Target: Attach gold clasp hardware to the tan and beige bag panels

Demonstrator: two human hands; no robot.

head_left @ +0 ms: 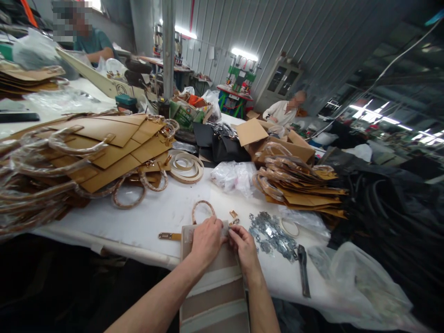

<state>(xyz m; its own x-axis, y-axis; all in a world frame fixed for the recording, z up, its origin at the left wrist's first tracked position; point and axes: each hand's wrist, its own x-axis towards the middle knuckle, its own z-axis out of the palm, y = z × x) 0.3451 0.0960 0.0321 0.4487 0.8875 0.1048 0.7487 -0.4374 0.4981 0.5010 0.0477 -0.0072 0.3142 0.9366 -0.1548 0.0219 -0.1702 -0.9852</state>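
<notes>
A tan bag panel (215, 286) with pale stripes hangs over the near edge of the white table (149, 217). My left hand (207, 240) is closed on its top edge, fingers curled over the rim. My right hand (244, 247) pinches the same top edge just to the right. A tan loop handle (203, 206) rises from the panel behind my hands. A gold-tipped strap (169, 236) sticks out to the left. Small gold clasps (233, 215) lie just beyond my fingers.
A heap of small grey metal parts (268, 231), a tape roll (289, 227) and a dark tool (303, 268) lie to the right. Stacks of tan bag pieces sit at left (104, 148) and right (305, 189). Clear plastic bags (234, 175), black bags (225, 145) and two seated people are farther off.
</notes>
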